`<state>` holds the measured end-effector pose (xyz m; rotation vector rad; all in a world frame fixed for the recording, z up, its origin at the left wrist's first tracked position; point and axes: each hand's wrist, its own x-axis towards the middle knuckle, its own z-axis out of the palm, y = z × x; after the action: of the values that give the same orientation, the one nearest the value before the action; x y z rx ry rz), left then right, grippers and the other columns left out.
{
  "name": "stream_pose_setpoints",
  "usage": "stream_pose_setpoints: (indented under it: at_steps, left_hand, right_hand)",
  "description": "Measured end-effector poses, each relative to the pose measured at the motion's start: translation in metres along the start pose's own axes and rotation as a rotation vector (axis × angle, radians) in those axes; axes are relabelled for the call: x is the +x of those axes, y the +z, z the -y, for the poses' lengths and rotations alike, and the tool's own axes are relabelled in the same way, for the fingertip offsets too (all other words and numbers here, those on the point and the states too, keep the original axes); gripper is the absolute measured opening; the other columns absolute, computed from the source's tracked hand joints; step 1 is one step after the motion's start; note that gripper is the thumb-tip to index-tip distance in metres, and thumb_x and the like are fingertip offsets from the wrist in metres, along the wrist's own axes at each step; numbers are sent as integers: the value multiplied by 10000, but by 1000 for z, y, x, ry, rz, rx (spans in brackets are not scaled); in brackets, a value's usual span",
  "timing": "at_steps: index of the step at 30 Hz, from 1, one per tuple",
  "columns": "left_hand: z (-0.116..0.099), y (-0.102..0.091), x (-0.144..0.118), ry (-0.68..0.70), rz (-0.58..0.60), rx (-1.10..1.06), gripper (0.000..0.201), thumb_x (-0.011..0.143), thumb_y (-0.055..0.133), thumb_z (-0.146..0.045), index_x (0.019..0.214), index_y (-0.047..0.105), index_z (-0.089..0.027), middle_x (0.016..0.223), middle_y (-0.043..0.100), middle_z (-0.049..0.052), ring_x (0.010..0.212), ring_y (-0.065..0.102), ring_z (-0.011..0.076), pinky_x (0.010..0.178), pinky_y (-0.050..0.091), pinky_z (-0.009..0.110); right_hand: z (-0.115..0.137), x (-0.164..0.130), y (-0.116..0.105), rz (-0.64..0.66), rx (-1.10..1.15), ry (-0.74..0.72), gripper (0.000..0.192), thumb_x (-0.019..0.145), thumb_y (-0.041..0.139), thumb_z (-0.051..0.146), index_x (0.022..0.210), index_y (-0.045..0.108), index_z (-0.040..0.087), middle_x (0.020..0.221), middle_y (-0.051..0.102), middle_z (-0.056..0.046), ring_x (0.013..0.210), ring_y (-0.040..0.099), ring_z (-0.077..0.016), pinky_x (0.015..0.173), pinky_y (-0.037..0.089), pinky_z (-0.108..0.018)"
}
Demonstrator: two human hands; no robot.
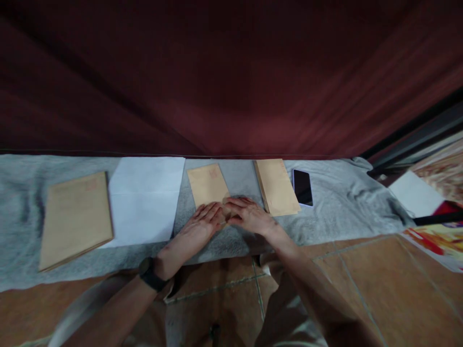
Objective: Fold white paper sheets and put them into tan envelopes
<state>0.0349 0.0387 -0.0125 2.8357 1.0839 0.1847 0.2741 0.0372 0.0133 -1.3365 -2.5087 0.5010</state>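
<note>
A small brown paper envelope (209, 184) lies on the grey cloth in front of me, a faint reddish print near its top. At its lower end my left hand (207, 218) rests with the fingers close together on the paper. My right hand (250, 215) meets it from the other side, its bent fingers gripping the same end. The fingertips of both hands nearly touch and hide that edge of the envelope. To the right lies a stack of brown envelopes (278, 187). White paper sheets (146, 202) lie to the left, beside a larger pile of brown envelopes (75, 217).
A phone (303, 187) with a dark screen lies right of the envelope stack. Grey cloth (347, 202) covers the narrow surface, with a dark red curtain (231, 96) hanging behind it. Tiled floor (365, 284) and colourful printed material (439, 243) are at the lower right.
</note>
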Motion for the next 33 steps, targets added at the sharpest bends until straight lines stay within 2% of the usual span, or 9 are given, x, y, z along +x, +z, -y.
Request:
stream_pose_setpoints:
  at_steps: [6, 13, 22, 29, 33]
  left_hand:
    - [-2, 8, -4, -2, -59, 3, 436, 986, 452, -174, 1405, 574, -159, 1519, 543, 166, 1465, 449, 270, 1226, 358, 475]
    - [-19, -14, 0, 30, -1, 51, 459, 931, 384, -36, 1338, 586, -97, 1456, 577, 230, 1402, 521, 301, 1174, 420, 503]
    - [-25, -16, 2, 37, -45, -6, 494, 911, 372, -32, 1366, 554, -93, 1425, 594, 244, 1388, 536, 299, 1151, 437, 514]
    - [-32, -20, 4, 24, -1, 122, 434, 903, 428, -19, 1299, 603, -52, 1398, 612, 251, 1347, 573, 314, 1135, 449, 461]
    - [-33, -21, 4, 21, -14, 109, 435, 895, 463, -17, 1307, 595, -64, 1401, 614, 233, 1347, 575, 298, 1147, 433, 437]
  right_hand:
    - [7, 0, -1, 14, -85, -4, 443, 943, 700, 270, 1379, 623, 247, 1486, 583, -83, 1313, 588, -243, 1116, 464, -415]
    - [12, -1, -4, 36, -129, -38, 428, 952, 668, 216, 1376, 612, 228, 1473, 587, -93, 1249, 626, -245, 1064, 509, -406]
    - [14, -2, 0, 38, -162, -42, 465, 938, 657, 196, 1397, 593, 240, 1470, 581, -105, 1223, 635, -258, 1067, 512, -433]
    - [16, -3, 1, 56, -191, -50, 457, 935, 641, 171, 1389, 599, 209, 1467, 579, -120, 1226, 632, -271, 1072, 506, -440]
    - [14, -3, 3, 49, -189, -64, 457, 941, 637, 177, 1395, 592, 192, 1477, 568, -142, 1231, 628, -282, 1081, 500, -469]
